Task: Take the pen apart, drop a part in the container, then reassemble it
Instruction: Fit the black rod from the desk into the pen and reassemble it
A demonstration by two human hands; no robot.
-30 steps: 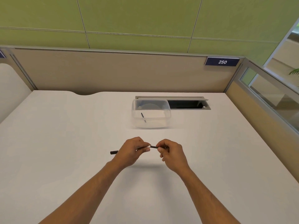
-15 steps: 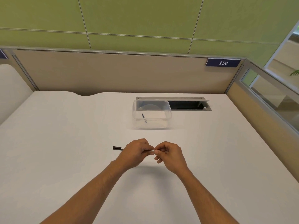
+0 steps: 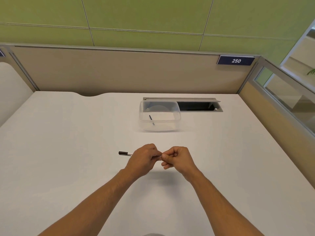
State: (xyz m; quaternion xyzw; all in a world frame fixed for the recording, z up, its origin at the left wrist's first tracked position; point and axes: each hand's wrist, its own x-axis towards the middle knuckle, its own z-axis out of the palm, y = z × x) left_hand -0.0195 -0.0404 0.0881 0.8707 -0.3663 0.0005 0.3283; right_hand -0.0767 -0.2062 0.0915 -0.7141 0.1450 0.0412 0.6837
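A thin pen (image 3: 125, 153) with a white body and a black end sticks out to the left of my left hand (image 3: 142, 159), which grips its barrel just above the white desk. My right hand (image 3: 177, 159) meets the left, its fingers curled and pinching the pen's right end, which is hidden between the fingertips. Behind the hands stands a clear plastic container (image 3: 177, 114) on the desk. A small dark pen part (image 3: 151, 119) lies inside it, leaning against the front wall.
A grey cable hatch (image 3: 201, 106) is open in the white desk (image 3: 68, 150) just right of the container. Beige partition walls close the back and right edges. A sign reading 250 (image 3: 236, 60) hangs on the back partition.
The two hands have come together: the gap with the pen's dark section showing between them has closed. The pen's left end sticks out less than one second ago.
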